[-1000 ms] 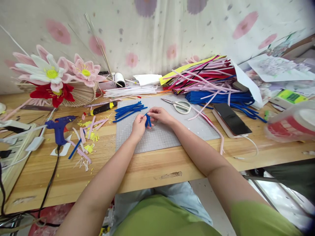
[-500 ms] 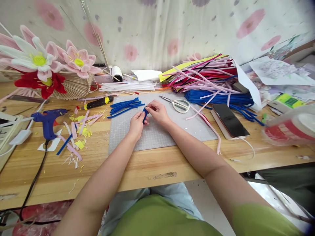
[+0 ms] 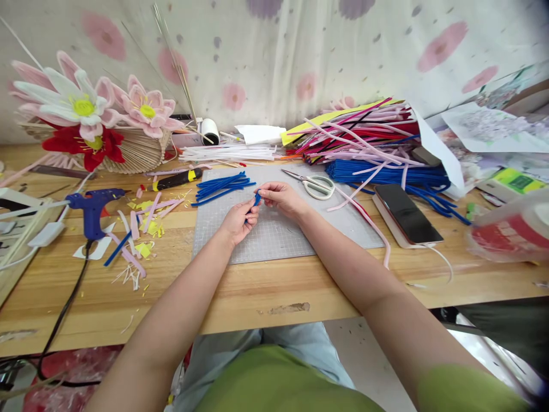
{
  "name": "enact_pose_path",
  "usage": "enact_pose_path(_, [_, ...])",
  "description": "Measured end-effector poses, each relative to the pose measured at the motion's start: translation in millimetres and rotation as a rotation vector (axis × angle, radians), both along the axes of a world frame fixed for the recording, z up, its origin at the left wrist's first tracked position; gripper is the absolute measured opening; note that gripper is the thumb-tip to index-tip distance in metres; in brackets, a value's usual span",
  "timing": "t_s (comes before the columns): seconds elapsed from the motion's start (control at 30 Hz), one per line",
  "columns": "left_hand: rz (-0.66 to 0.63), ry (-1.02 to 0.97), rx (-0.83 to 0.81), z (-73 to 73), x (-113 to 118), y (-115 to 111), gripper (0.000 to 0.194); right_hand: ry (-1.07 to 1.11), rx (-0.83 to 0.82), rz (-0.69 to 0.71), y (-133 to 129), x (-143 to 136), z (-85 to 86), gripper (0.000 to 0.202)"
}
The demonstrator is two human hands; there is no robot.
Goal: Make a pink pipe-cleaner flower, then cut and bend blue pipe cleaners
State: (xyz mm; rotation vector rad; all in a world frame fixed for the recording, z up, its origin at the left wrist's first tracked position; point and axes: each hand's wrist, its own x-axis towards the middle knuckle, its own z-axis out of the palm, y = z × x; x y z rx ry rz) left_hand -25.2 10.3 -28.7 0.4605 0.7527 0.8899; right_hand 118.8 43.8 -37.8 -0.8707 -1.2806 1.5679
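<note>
Between my hands is a small piece of blue pipe cleaner (image 3: 257, 198), bent into a compact shape and partly covered by fingers. My left hand (image 3: 241, 220) grips its lower part, thumb pressed against the fingers. From the right, my right hand (image 3: 281, 198) pinches its upper end with thumb and forefinger. Both hands are over the grey cutting mat (image 3: 283, 237). Just beyond my left hand lies a small pile of cut blue pipe cleaners (image 3: 223, 186). Scissors (image 3: 315, 185) with pale handles rest on the mat past my right hand.
At left are a blue glue gun (image 3: 95, 210), pipe-cleaner scraps (image 3: 135, 226), a utility knife (image 3: 178, 179) and fuzzy flowers (image 3: 86, 109). White stems (image 3: 231, 153) lie behind the mat. A blue bundle (image 3: 381, 173), a phone (image 3: 407, 214) and a plastic cup (image 3: 512, 229) stand at right.
The camera view has shifted slightly. My left hand has turned a little and sits lower against the blue piece; my right fingertips still pinch its top.
</note>
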Motion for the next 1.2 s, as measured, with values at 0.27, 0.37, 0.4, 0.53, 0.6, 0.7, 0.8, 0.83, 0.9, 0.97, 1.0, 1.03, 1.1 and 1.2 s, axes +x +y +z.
enact_pose_path(0.27, [0.054,0.097,0.078,-2.6,4.6,-0.3,0.017,0.000,0.027,-0.111,2.2,-2.4,-3.8,0.023])
enact_pose_path(0.37, [0.080,0.154,0.130,-1.8,7.0,-2.4,0.014,-0.007,0.035,-0.156,0.9,-4.0,-3.2,0.020])
enact_pose_path(0.4, [0.094,0.174,0.143,-1.5,7.8,-3.2,0.013,-0.018,0.041,-0.170,0.4,-4.6,-3.0,0.019])
enact_pose_path(0.53, [0.136,0.232,0.176,-1.9,10.6,-5.0,0.013,-0.082,0.089,-0.215,-0.7,-7.1,-2.1,0.020])
enact_pose_path(0.6, [0.164,0.272,0.212,-3.9,11.6,-4.8,0.013,-0.107,0.132,-0.220,-0.9,-8.1,-2.0,0.022])
enact_pose_path(0.7, [0.276,0.404,0.306,-8.6,12.1,-3.3,0.012,-0.096,0.147,-0.150,-1.6,-8.0,-2.6,0.026])
enact_pose_path(0.8, [0.358,0.533,0.385,-12.6,10.3,-1.8,0.015,-0.108,0.093,-0.040,-2.6,-5.5,-4.8,0.030])
enact_pose_path(0.83, [0.349,0.545,0.397,-13.0,9.0,-1.3,0.017,-0.128,0.085,-0.028,-2.8,-4.3,-5.7,0.030])
enact_pose_path(0.9, [0.265,0.525,0.399,-11.8,4.9,-0.3,0.021,-0.170,0.096,-0.056,-3.1,-2.4,-7.7,0.030])
enact_pose_path(0.97, [0.125,0.492,0.382,-8.6,-0.7,0.7,0.022,-0.204,0.128,-0.105,-3.1,-1.9,-9.4,0.028])
enact_pose_path(1.0, [0.050,0.483,0.372,-6.7,-3.5,1.1,0.022,-0.220,0.151,-0.131,-3.1,-2.4,-10.1,0.027])
enact_pose_path(1.03, [-0.013,0.480,0.362,-5.1,-6.2,1.5,0.022,-0.237,0.182,-0.158,-3.2,-3.2,-10.5,0.025])
enact_pose_path(1.1, [-0.091,0.490,0.350,-3.1,-9.8,1.6,0.020,-0.272,0.256,-0.225,-3.9,-5.4,-10.8,0.023])
enact_pose_path(1.2, [-0.094,0.519,0.363,-4.1,-10.5,0.6,0.014,-0.292,0.239,-0.160,-5.8,-6.9,-9.1,0.023])
